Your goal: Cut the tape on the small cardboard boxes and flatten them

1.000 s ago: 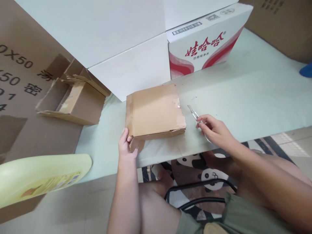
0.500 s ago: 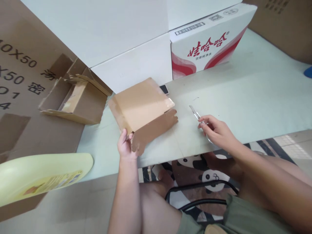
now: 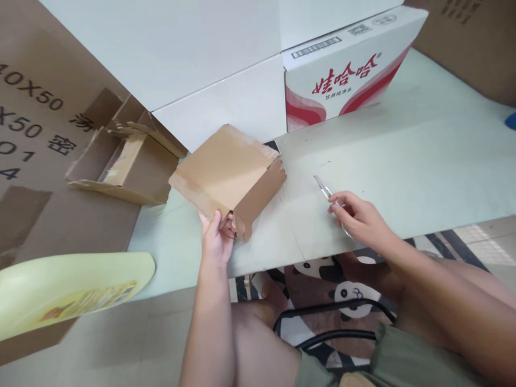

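Note:
My left hand (image 3: 217, 234) grips the near corner of a brown cardboard box (image 3: 229, 166), thumb on top and fingers underneath. The box is tilted above the pale green table, with torn flap edges on its right side. Off to the right, my right hand (image 3: 355, 212) is closed around a slim metal utility knife (image 3: 322, 188). Its blade points up and left, apart from the box. A small dark flat device (image 3: 274, 145) lies behind the box, partly hidden by it.
White cartons (image 3: 226, 107) stand along the back, one with red lettering (image 3: 342, 86). An opened cardboard box (image 3: 137, 166) sits at left beside a large brown carton (image 3: 80, 215). A pale green bottle (image 3: 80, 285) juts in at lower left over the table's edge (image 3: 169, 269).
My left hand has turned the box, and its far corner has swung leftward. My right hand keeps the knife in about the same place.

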Tool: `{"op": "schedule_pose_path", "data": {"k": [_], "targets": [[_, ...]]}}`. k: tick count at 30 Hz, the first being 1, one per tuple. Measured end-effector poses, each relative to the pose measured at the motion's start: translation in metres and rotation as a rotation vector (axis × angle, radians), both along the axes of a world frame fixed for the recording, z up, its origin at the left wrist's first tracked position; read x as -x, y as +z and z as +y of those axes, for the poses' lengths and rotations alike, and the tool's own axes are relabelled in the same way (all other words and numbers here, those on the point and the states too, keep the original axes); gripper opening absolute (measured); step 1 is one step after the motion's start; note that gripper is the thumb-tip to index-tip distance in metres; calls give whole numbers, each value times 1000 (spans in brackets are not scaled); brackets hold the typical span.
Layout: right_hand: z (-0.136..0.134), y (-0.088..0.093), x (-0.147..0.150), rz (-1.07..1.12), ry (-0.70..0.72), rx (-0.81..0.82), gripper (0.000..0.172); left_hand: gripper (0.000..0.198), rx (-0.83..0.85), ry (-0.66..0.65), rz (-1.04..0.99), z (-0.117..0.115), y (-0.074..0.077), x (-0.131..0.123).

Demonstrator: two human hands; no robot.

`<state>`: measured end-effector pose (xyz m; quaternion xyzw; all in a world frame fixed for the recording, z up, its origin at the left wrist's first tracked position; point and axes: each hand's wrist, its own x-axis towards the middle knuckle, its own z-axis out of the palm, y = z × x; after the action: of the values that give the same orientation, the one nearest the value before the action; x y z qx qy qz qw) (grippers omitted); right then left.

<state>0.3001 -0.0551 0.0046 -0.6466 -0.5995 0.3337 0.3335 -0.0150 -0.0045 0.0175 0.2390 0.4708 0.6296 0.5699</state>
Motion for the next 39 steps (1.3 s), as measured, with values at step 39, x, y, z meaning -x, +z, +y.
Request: {"op": "schedule_pose_path", "data": {"k": [39], "targets": [[1, 0, 2, -5, 4, -34, 19, 36, -26, 147, 211, 5, -12, 5]]}}
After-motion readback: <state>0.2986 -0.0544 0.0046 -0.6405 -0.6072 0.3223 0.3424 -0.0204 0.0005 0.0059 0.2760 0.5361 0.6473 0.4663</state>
